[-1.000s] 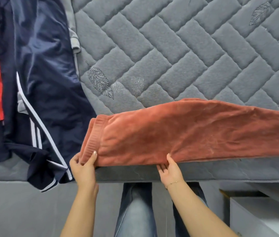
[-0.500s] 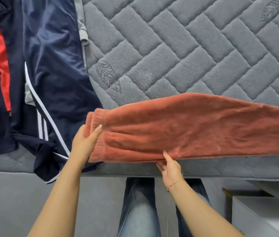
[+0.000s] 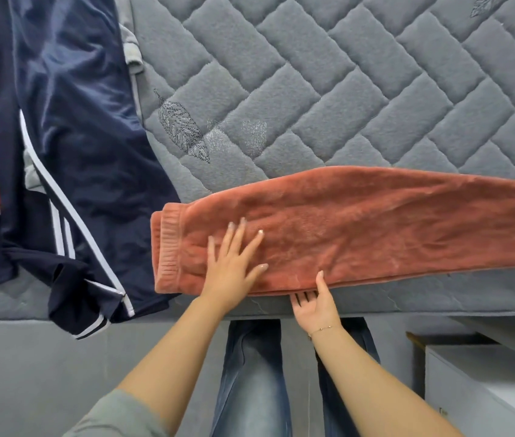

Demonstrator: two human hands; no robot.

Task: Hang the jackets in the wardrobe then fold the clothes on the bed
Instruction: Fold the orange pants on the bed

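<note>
Near the bed's (image 3: 376, 89) front edge, our left hand (image 3: 234, 263) has moved from pinching the cuff to pressing flat on the rust fleece garment (image 3: 376, 222); our right hand (image 3: 316, 301) pinches its hem, so 1 fold looks set.

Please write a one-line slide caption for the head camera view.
Left hand presses flat on rust fleece garment on grey quilted mattress; right hand pinches its near edge.

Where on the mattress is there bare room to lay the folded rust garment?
Free: the quilted mattress above the rust garment and right of the navy jacket. Crowded: the left side under the jacket, and the near edge where the left hand and right hand work.
</note>
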